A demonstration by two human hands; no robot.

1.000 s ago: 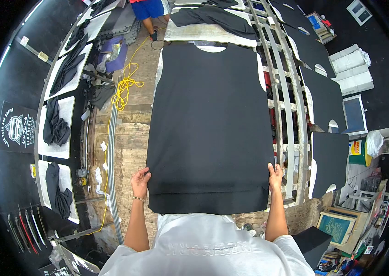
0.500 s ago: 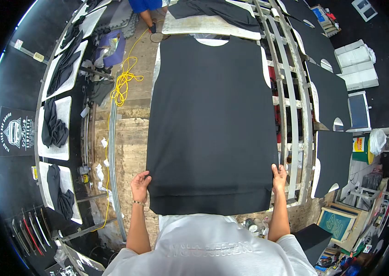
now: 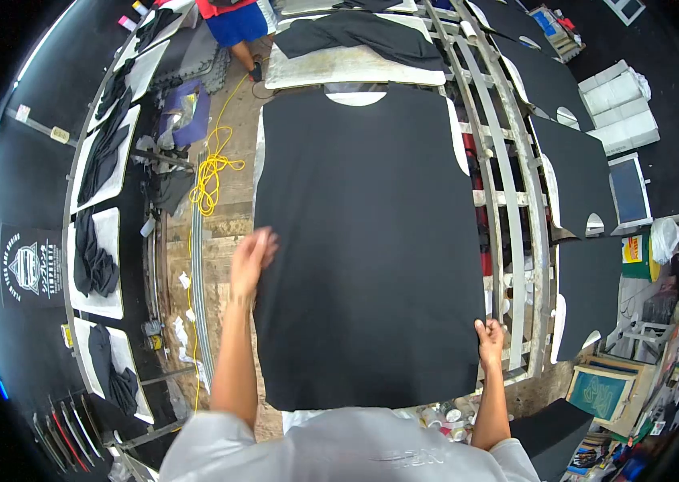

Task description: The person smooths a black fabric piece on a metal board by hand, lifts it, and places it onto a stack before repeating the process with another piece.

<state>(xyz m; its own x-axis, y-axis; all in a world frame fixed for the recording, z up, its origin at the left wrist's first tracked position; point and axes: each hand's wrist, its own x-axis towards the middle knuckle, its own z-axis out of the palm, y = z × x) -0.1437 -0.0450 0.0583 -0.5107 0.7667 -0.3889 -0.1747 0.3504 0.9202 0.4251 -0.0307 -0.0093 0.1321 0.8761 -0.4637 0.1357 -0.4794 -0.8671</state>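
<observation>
A large black fabric shirt panel (image 3: 371, 249) lies spread flat over a white board (image 3: 458, 136), whose pale edge shows at the neck and the upper sides. My left hand (image 3: 253, 249) is at the panel's left edge, about halfway down, fingertips over the cloth; it is slightly blurred, its fingers loosely extended and holding nothing I can see. Lower down on the right, my right hand (image 3: 490, 344) pinches the panel's side edge, thumb on top. The cloth looks smooth, its bottom hem close to my body.
Metal rails (image 3: 508, 193) run along the right, with more black panels (image 3: 576, 173) on boards beyond. Boards with bunched dark cloth (image 3: 97, 253) line the left. A yellow cord (image 3: 211, 173) lies coiled on the wooden floor. Another person (image 3: 243, 28) stands at the far end.
My left hand has moved up the panel's left edge from near the hem. The fold across the bottom is now smoothed flat. My right hand stays at the right edge; the view has shifted.
</observation>
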